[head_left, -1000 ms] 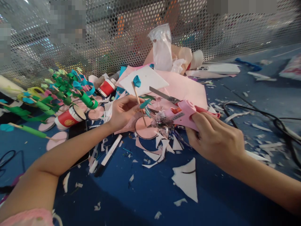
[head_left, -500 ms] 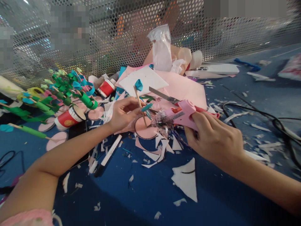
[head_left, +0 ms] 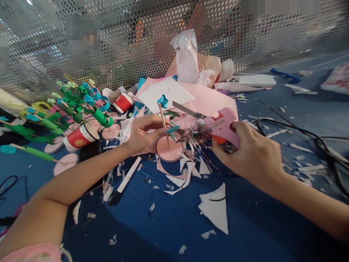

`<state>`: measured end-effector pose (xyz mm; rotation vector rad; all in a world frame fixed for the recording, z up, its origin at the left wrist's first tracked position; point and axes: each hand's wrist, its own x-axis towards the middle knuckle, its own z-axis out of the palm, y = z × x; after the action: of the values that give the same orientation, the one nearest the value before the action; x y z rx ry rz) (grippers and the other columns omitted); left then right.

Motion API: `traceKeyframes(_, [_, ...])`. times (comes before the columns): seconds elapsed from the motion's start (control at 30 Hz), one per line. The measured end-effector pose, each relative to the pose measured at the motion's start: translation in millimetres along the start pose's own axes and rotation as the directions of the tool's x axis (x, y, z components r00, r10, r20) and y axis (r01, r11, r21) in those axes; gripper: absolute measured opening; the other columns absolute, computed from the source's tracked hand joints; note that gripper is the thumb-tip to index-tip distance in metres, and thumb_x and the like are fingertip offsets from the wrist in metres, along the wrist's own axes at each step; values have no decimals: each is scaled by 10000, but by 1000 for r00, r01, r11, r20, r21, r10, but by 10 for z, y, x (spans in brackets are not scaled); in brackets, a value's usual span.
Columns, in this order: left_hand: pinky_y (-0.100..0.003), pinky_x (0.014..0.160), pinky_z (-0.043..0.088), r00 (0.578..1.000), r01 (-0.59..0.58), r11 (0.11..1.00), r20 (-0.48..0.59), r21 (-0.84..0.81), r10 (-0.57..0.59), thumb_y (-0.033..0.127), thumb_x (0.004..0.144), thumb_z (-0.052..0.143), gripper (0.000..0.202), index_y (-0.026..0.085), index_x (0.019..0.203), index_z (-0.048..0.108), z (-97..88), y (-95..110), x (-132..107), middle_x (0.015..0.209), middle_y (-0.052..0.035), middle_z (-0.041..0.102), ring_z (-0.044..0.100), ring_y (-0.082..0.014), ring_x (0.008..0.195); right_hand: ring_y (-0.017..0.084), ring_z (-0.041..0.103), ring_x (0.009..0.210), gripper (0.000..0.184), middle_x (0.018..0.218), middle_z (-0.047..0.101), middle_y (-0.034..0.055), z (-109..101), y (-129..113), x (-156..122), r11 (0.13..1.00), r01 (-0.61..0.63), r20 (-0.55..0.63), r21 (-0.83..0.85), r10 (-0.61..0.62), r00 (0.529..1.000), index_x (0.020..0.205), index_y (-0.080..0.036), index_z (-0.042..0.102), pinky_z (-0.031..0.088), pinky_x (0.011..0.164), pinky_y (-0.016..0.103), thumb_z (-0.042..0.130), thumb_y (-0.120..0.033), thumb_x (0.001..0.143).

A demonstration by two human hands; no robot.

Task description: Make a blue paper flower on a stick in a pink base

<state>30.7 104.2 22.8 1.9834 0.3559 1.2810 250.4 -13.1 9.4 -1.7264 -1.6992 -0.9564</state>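
Our left hand (head_left: 143, 133) is closed in a pinch on a thin wooden stick (head_left: 164, 123), thumb and fingertips meeting around its middle, and it keeps the stick nearly upright so that the lower end stands on the round pink foam disc (head_left: 170, 151) lying flat on the blue table (head_left: 174, 225). The stick carries a curled blue foam piece (head_left: 164, 100) at its top and a teal foam leaf (head_left: 172, 129) lower down, just above the disc, so we grip between the 2 and leave both free. Our right hand (head_left: 252, 153) is wrapped fully around the grip of a pink glue gun (head_left: 222, 127), fingers curled tight beneath it; the gun lies tilted with its nozzle (head_left: 191, 135), matted with dried glue strands, pointing left towards the foot of the stick and close beside it, though we cannot tell whether the tip touches. A black cable (head_left: 300, 133) trails off to the right across the table. Behind the gun a scissor blade (head_left: 188, 110) rests on a pink sheet (head_left: 212, 100), next to a white foam sheet (head_left: 166, 94). To the left, well apart from the hands, a heap of finished sticks (head_left: 73, 105) with green and blue foam lies beside a tipped red paper cup (head_left: 80, 136). White offcuts (head_left: 216, 209) litter the near table, and a perforated metal screen (head_left: 136, 43) closes off the back.
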Motion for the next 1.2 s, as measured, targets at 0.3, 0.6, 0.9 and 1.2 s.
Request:
traceKeyframes(0.3, [-195,591,519,974,-216,974,89,70,210,178,690,732,194,231,877,731,7,29,41,711,-21,715,635,-90,638,169,500,500,353,707,628,90,10,19,38,962,-269,282,48,245,927,894,-152,523,301,450,242,475,-438,692])
traceKeyframes(0.6, [-181,581,534,959,-266,958,127,109,252,158,696,723,175,218,860,734,19,70,53,750,-35,736,658,-94,648,215,512,553,365,682,567,85,-10,6,58,921,-370,375,119,304,876,865,-180,496,316,492,285,442,-487,676])
traceKeyframes(0.9, [-167,584,551,951,-298,938,137,177,276,144,692,720,198,206,880,718,2,59,35,727,-16,723,658,-84,629,240,542,615,395,729,576,102,12,4,63,913,-390,412,122,311,857,892,-179,495,336,508,301,442,-494,659])
traceKeyframes(1.2, [-162,600,566,966,-241,965,121,107,228,181,704,717,171,175,872,694,8,31,20,746,-25,709,666,-89,657,247,548,638,436,806,579,124,-1,-2,80,905,-413,473,105,319,821,929,-171,494,334,519,317,428,-507,659])
